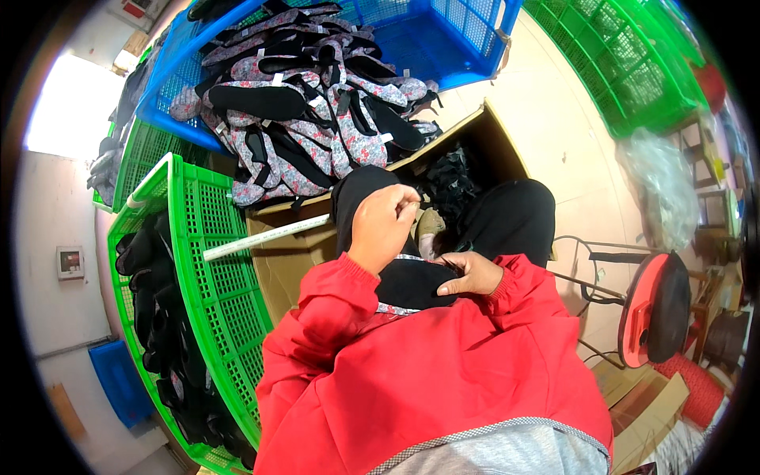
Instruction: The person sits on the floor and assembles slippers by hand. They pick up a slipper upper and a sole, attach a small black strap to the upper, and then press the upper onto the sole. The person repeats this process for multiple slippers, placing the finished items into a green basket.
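A black padded fabric piece (413,286) with a floral-print edge lies across my lap. My right hand (475,274) grips its right end, thumb pressed on top and the other fingers mostly hidden. Just above the left part of the piece, my left hand (385,225) is raised with its fingertips pinched together; whatever is between them is too small to make out. Between my knees stands an open cardboard box (507,141) with a heap of black scraps or straps (453,176) inside.
Ahead, floral-and-black padded pieces (261,101) with white tags overflow a blue crate (443,59). A green crate (226,269) of black pieces stands left, near a white pipe (269,237). At right are a red-and-black round stool (655,310) and another green crate (617,71).
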Demonstrator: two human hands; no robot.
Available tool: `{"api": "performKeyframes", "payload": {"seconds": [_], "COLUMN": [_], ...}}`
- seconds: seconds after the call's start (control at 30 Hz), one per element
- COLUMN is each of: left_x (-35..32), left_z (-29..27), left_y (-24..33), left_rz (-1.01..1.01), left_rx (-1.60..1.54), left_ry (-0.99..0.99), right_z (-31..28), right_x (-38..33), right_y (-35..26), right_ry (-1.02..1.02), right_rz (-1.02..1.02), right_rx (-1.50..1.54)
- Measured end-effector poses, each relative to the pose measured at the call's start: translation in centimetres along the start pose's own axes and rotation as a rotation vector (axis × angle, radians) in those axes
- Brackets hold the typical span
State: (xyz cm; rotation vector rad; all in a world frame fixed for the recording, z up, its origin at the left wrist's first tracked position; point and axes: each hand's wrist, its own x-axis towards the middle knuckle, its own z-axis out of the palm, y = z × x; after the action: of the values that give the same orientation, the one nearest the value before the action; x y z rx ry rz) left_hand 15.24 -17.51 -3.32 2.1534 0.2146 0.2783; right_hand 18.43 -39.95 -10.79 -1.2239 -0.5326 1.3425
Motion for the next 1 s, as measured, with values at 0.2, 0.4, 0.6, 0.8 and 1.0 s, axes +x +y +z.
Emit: {"api": "performKeyframes", "payload": {"seconds": [0.2,0.4,0.6,0.8,1.0], "left_x": [2.6,1.4,-3.4,-5.8,-6.9], "left_z": [1.7,0.4,-3.9,-6.6,-8.7], "left_y": [-2.1,-2.4,1.9,2.8,9.0], "left_rz": [0.11,0.245,0.072,0.154,0.266], "left_rx": [0.11,0.166,0.418,0.522,0.591], "left_ry": [0.048,0.056,-0.556,-0.572,-0.322], "right_z": [-0.3,-1.0,-1.6,-1.3,-1.9], "right_x": [0.2,0.2,0.3,0.5,-0.4], "right_y": [1.4,1.4,1.8,2.0,1.5], "right_ry": [0.016,-0.024,-0.102,-0.102,-0.122], "right_rz": [-0.021,0.006,0.012,-0.1,0.055], "right_rx": [0.076,-0.027,-0.028,0.139,0.355]}}
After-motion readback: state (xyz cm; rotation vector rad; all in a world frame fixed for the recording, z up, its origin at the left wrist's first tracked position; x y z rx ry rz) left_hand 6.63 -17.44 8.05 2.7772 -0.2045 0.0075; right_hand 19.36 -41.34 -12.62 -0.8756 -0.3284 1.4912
